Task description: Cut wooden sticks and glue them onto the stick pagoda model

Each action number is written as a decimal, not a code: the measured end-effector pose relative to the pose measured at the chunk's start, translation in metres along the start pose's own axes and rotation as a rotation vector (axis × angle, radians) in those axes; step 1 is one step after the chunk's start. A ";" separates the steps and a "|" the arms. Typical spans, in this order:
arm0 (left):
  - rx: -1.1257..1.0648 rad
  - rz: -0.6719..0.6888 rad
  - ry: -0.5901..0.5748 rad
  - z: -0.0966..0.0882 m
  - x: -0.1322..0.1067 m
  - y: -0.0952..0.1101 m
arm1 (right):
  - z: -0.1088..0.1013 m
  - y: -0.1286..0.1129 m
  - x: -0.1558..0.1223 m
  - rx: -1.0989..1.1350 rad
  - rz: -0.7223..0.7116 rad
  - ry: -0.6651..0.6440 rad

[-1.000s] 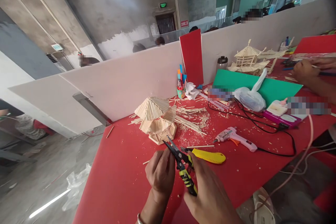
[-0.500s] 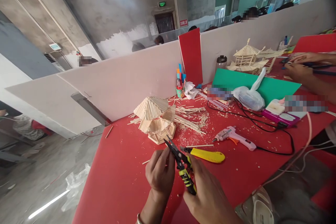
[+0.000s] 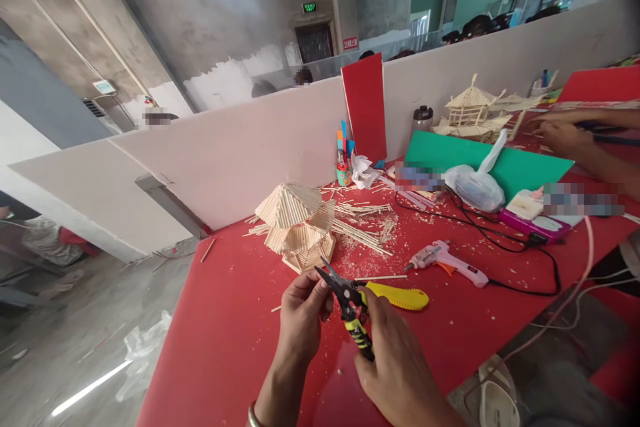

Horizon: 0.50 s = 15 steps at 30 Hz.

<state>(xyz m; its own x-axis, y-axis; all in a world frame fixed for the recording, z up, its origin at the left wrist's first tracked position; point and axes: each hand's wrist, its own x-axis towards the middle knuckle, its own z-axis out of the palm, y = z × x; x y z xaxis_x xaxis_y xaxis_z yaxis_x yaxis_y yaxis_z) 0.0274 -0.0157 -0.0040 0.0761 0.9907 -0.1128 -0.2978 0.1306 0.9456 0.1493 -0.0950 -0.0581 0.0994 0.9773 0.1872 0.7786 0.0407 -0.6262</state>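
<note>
My right hand (image 3: 400, 360) grips garden snips (image 3: 356, 330) with black and yellow-green handles, their blades slightly apart and pointing up and left. Close to the blades, my left hand (image 3: 303, 313) is closed in a pinch with the thumb on top; whatever lies between its fingers is too small or hidden to make out. Just beyond the blade tips stands a small pavilion model (image 3: 289, 208) made of pale wooden sticks, with a pointed roof. Behind the snips lies a yellow utility knife (image 3: 400, 296), partly covered by my right hand.
A pink glue gun (image 3: 445, 261) with a black cord lies to the right. Loose sticks (image 3: 363, 235) and shavings litter the red table (image 3: 225, 333). Further back are a pen cup (image 3: 343, 173), a green board (image 3: 480, 153), a power strip (image 3: 540, 223) and a co-worker's hands (image 3: 565, 133).
My left hand has rolled, so its thumb now shows on top, and it has moved up nearer the blade tips. The snips have shifted slightly right. The co-worker's hands have moved a little.
</note>
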 end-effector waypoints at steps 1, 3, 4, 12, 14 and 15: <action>-0.015 -0.013 -0.008 0.000 0.000 0.001 | 0.000 -0.001 0.000 0.017 -0.004 -0.005; -0.035 -0.032 -0.021 0.001 0.000 0.003 | 0.001 -0.002 0.000 0.055 -0.010 -0.017; -0.040 -0.039 -0.025 0.001 0.000 0.004 | 0.001 -0.003 0.000 0.072 -0.008 -0.022; -0.049 -0.051 -0.013 0.001 -0.001 0.003 | 0.003 -0.005 0.000 0.138 0.022 -0.050; -0.046 -0.047 -0.020 0.001 -0.001 0.003 | 0.003 -0.005 0.000 0.142 0.021 -0.048; -0.043 -0.045 -0.022 0.001 -0.001 0.003 | 0.002 -0.005 0.000 0.140 0.019 -0.044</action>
<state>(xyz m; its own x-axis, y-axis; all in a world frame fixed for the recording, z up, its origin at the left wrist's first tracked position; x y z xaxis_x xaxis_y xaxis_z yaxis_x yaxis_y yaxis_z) 0.0274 -0.0160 -0.0013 0.1113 0.9828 -0.1476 -0.3341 0.1769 0.9258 0.1438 -0.0943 -0.0567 0.0837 0.9863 0.1423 0.6825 0.0473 -0.7294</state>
